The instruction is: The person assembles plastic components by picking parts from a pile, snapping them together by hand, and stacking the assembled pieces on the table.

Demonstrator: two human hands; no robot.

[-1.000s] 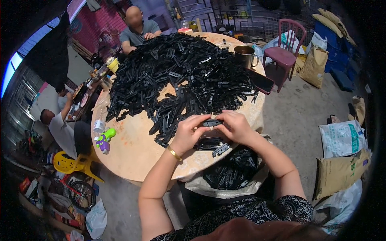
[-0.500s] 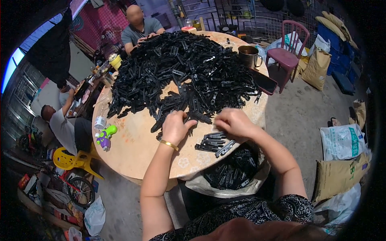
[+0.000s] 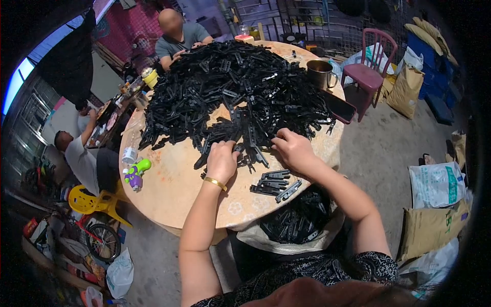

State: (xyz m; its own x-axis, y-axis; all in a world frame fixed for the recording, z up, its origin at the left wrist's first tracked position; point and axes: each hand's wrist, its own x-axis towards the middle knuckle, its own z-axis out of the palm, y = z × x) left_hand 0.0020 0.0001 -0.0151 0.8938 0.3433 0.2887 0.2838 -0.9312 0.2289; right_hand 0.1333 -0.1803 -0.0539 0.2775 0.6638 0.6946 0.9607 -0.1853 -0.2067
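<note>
A big heap of long, narrow black plastic clip-like pieces (image 3: 245, 77) covers much of the round table (image 3: 174, 199). My left hand (image 3: 221, 162), with a gold bangle at its wrist, rests at the heap's near edge. Its fingers curl down over pieces there and hide what is in them. To the right, my right hand (image 3: 295, 149) has its fingers bent together against the heap's edge; anything held is hidden. Several pieces lie loose between the hands. Nearer me, a small row of dark pieces (image 3: 273, 182) lies side by side at the table's edge.
Below the table edge an open white sack (image 3: 279, 247) holds more black pieces. A metal mug (image 3: 319, 74) and a phone (image 3: 336, 106) stand right of the heap, a green and purple toy (image 3: 136, 174) left. One person (image 3: 179, 38) sits opposite; others sit far left. A chair (image 3: 365, 71) stands right.
My right hand has moved a little away from me, up to the heap's edge, and its fingers are less blurred. My left hand has barely moved. Loose pieces between the hands have shifted.
</note>
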